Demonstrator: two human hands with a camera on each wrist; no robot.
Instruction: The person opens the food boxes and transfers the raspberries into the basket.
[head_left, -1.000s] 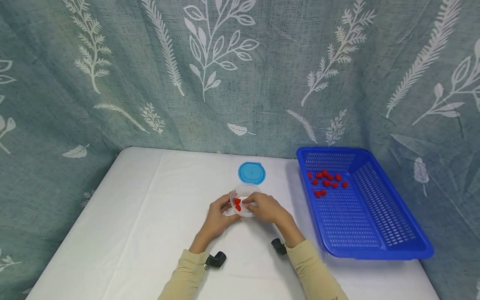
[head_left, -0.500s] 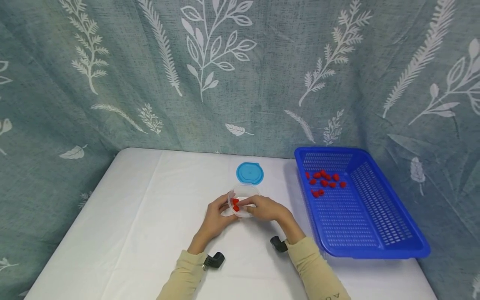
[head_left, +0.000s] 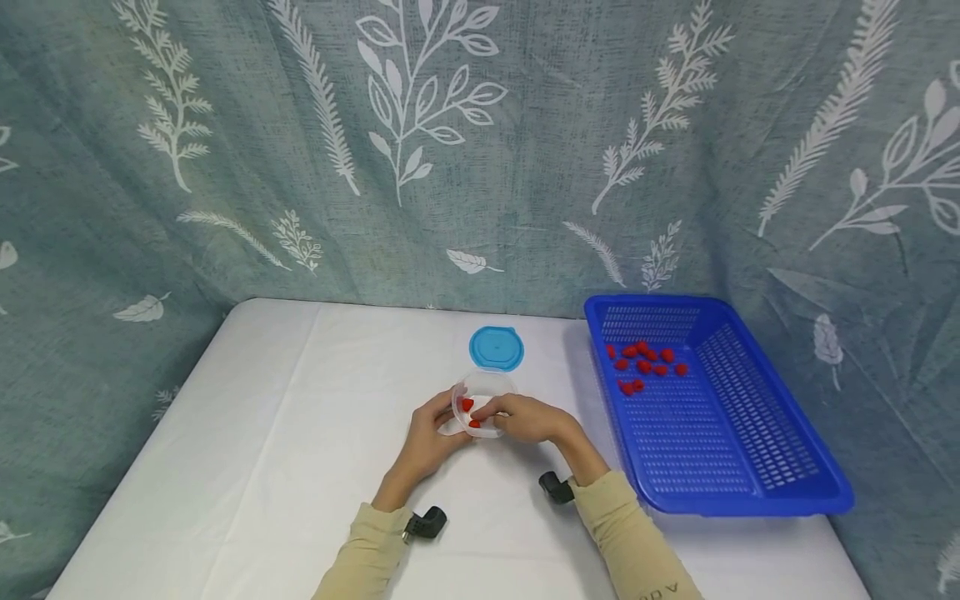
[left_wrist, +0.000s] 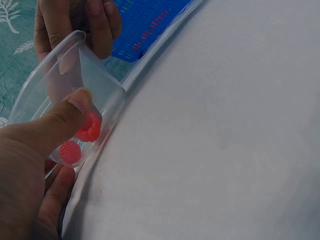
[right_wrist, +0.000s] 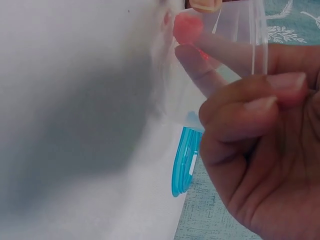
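In the head view my left hand (head_left: 430, 435) holds a clear plastic container (head_left: 491, 382) by its side, tilted. The left wrist view shows the left thumb curled over it. Two raspberries lie inside: one raspberry (head_left: 468, 404) is farther in, the other raspberry (head_left: 475, 424) sits nearer me. My right hand (head_left: 532, 419) reaches into the container with two extended fingers. In the right wrist view their tips are apart, close to a raspberry (right_wrist: 187, 28); whether they touch it is hard to tell. The other fingers are curled outside the container.
A blue lid (head_left: 497, 348) lies behind the container. On the right a blue plastic basket (head_left: 750, 467) holds several more raspberries (head_left: 643, 366). A white cloth (head_left: 322, 433) covers the table, and a patterned curtain (head_left: 420, 242) hangs behind it.
The two raspberries have moved apart; the nearer one has shifted toward me. My right fingers have gone deeper and to the left inside the container. The left hand keeps its hold.
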